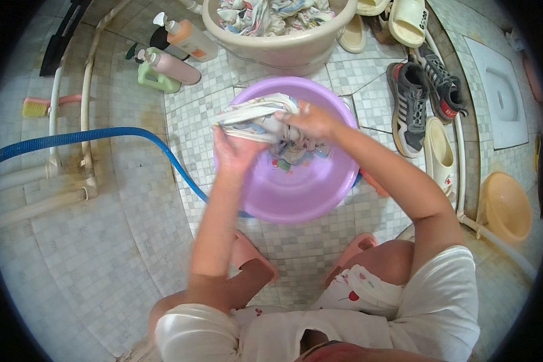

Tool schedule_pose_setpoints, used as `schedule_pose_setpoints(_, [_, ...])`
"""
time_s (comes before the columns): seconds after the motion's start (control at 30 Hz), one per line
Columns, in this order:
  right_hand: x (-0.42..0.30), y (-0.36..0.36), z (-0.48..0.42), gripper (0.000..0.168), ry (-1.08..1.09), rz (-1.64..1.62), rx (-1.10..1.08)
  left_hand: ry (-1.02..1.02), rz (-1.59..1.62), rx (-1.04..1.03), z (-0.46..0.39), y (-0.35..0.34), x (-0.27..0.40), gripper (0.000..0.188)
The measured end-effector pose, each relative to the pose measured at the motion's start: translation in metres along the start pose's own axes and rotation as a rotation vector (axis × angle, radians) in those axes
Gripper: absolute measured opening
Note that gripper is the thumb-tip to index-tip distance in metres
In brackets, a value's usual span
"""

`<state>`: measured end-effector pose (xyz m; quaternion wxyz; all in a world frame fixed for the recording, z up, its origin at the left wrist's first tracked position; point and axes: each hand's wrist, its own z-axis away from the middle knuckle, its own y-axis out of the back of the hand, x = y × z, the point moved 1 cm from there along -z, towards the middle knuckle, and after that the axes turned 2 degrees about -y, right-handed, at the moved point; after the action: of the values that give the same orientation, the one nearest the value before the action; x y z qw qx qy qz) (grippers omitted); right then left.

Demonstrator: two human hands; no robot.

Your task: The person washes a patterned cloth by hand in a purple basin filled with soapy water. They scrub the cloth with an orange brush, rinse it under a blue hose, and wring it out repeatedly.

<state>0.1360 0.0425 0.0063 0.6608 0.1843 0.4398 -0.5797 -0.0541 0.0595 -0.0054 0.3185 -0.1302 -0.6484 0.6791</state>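
Both of my hands grip a wet, bunched-up patterned cloth over a round purple plastic basin. My left hand holds the near left part from below, fingers partly hidden by the folds. At the right end, my right hand closes around the fabric. Part of the cloth hangs down towards the far side of the basin, where it meets the water. A small coloured print shows on the basin floor beside it.
Beyond the basin stands a large bucket heaped with patterned fabric. Pump bottles stand at the left wall. A blue hose runs to the basin. Sneakers and pale slippers lie right, near a squat toilet and orange basin.
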Motion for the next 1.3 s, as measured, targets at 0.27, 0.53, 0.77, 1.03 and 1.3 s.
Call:
schedule_pose_setpoints(0.27, [0.027, -0.089, 0.016, 0.034, 0.253, 0.977, 0.252, -0.124, -0.224, 0.671, 0.008, 0.047, -0.074, 0.036])
schedule_pose_setpoints(0.53, [0.072, -0.078, -0.012, 0.028, 0.627, 0.972, 0.609, -0.053, -0.081, 0.691, 0.002, 0.031, -0.089, 0.041])
schedule_pose_setpoints(0.77, [0.078, -0.087, -0.036, 0.026, 0.169, 0.724, 0.683, 0.091, 0.476, 0.358, 0.006, 0.121, -0.099, 0.052])
schedule_pose_setpoints(1.03, [0.059, -0.005, -0.057, 0.043, 0.144, 0.363, 0.444, -0.166, -0.839, 0.703, 0.001, 0.032, -0.069, 0.035])
schedule_pose_setpoints(1.3, [0.055, 0.037, -0.025, 0.056, -0.159, 0.883, -0.329, -0.654, -0.694, 0.518, 0.001, -0.036, 0.031, 0.024])
